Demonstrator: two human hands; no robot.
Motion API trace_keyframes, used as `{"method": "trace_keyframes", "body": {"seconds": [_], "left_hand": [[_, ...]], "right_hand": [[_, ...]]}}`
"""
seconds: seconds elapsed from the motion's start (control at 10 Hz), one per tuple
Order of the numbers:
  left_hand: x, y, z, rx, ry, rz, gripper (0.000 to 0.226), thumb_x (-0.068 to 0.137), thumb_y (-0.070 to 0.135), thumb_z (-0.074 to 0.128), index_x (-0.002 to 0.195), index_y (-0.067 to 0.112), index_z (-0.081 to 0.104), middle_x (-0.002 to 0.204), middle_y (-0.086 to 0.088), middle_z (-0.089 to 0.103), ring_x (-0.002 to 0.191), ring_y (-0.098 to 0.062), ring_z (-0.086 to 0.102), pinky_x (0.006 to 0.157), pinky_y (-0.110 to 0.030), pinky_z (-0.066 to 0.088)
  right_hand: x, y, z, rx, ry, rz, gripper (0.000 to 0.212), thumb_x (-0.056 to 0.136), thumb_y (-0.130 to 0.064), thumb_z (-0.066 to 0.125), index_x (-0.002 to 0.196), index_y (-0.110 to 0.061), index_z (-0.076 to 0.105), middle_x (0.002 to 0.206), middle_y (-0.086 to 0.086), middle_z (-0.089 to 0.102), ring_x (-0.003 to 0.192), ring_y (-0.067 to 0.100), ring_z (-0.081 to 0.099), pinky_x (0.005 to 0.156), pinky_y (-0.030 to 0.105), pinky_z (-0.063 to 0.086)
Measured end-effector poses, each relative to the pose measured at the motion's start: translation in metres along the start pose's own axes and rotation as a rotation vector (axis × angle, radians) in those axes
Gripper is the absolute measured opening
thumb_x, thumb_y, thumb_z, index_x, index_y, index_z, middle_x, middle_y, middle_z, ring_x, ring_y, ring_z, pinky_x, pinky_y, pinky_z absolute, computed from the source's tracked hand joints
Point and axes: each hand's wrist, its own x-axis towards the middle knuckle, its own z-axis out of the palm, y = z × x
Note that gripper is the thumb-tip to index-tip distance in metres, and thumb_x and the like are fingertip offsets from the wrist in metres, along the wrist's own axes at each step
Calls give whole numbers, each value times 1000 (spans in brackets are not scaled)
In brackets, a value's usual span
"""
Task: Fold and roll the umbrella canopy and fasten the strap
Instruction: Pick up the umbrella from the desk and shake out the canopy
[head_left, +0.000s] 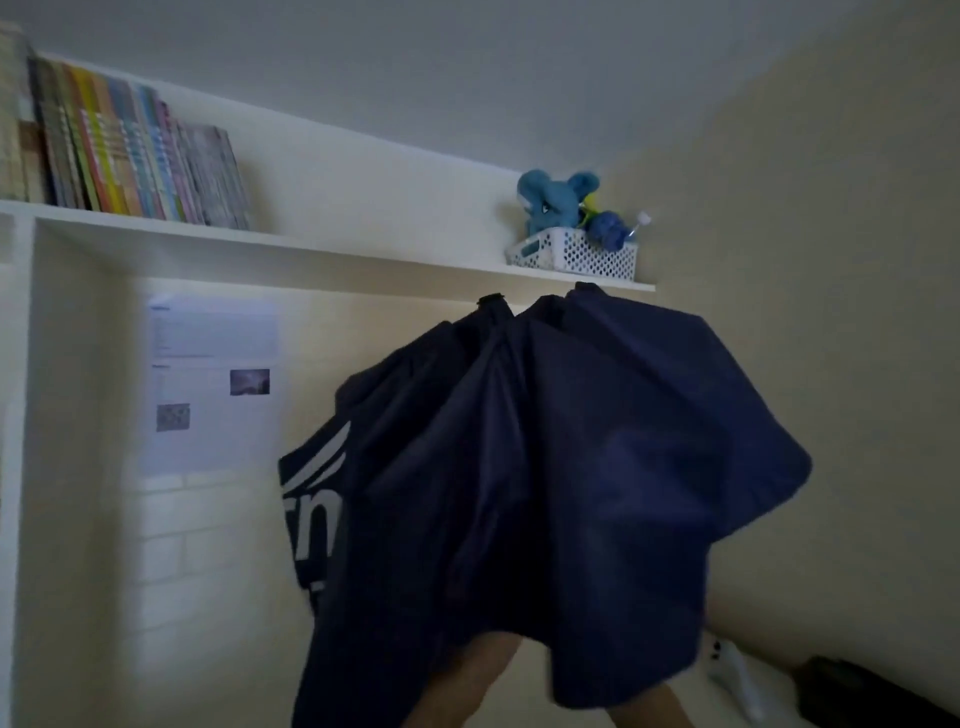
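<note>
Navy umbrella canopy (545, 467) hangs loosely gathered (hands hidden beneath it)

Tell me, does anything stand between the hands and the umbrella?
Nothing visible does. The loose canopy hangs over both arms and hides the hands themselves, so their grip cannot be seen. The shelf lies behind the umbrella's top.

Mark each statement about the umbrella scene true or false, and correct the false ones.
1. The umbrella canopy is navy blue. True.
2. The canopy is rolled tight and strapped. False: it hangs loose and billowed, with no fastened strap showing.
3. A blue plush toy sits by a white basket on the shelf. True.
4. The books lie on the floor. False: they stand on the shelf.
5. Both hands show clearly. False: the canopy hides them.
</note>
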Motion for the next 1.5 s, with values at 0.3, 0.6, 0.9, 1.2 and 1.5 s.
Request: {"method": "trace_keyframes", "body": {"seconds": [0.3, 0.6, 0.9, 1.2, 1.5], "left_hand": [[-29, 7, -40, 304, 27, 292, 24, 98, 24, 61, 86, 32, 80, 103, 18, 73, 100, 3, 66, 82, -14, 45], [-30, 18, -56, 160, 215, 155, 5, 97, 29, 61, 100, 28, 64, 107, 3, 68, 104, -18, 63, 96, -42, 48], [-35, 31, -69, 151, 439, 185, 78, 81, 31, 84, 140, 34, 34, 143, 11, 30, 132, -15, 35, 100, -32, 36], [-28, 50, -68, 55, 116, 280, 19, 92, 1, 64, 99, 15, 76, 99, -8, 75, 93, -23, 69, 82, -25, 56], [-15, 58, -72, 282, 120, 304, 30, 89, 19, 75, 117, 26, 68, 100, 4, 75, 92, -12, 72, 73, -22, 52]], "right_hand": [[24, -36, -21, 752, -155, 315, 37, 96, -43, 59, 86, -8, 60, 65, 8, 56, 37, 11, 28, 39, 24, 15], [23, 2, -24, 1428, -715, 574, 36, 92, -41, 67, 101, -7, 60, 65, 0, 47, 35, 4, 21, 35, 21, 9], [14, 10, -17, 1591, -857, 545, 45, 104, -44, 32, 113, -8, 57, 75, 1, 51, 42, 8, 30, 38, 23, 25], [13, 25, -23, 1527, -956, 627, 47, 99, -46, 41, 103, -6, 66, 50, -2, 48, 33, 6, 20, 39, 24, 26], [8, 33, -32, 1553, -1181, 545, 52, 102, -46, 36, 110, -4, 66, 55, -2, 44, 41, 10, 33, 44, 25, 27]]}}
